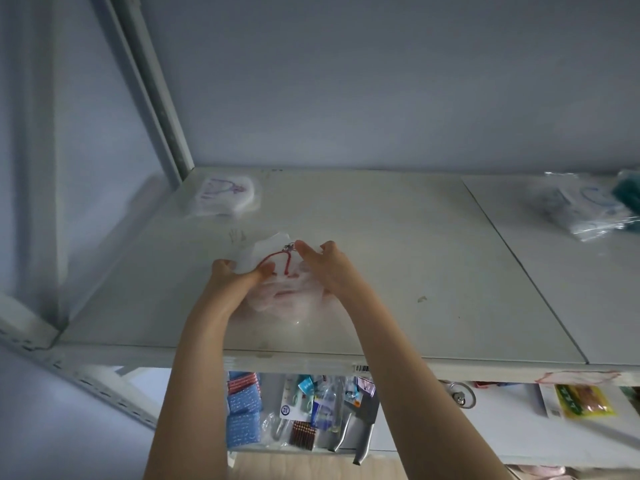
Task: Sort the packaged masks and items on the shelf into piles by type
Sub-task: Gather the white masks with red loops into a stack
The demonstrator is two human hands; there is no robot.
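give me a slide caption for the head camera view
Left hand pinches and right hand touches a red-strapped mask pack on a white shelf.

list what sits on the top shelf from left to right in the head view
purple-strap mask pack → red-strap mask pack → blue-strap mask packs → teal item at the right edge

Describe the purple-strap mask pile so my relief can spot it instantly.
On the upper shelf, go to the back left corner by the upright post. A small pile of bagged white masks lies there. Its straps are purple; the middle pile has red ones, the far-right pile blue.
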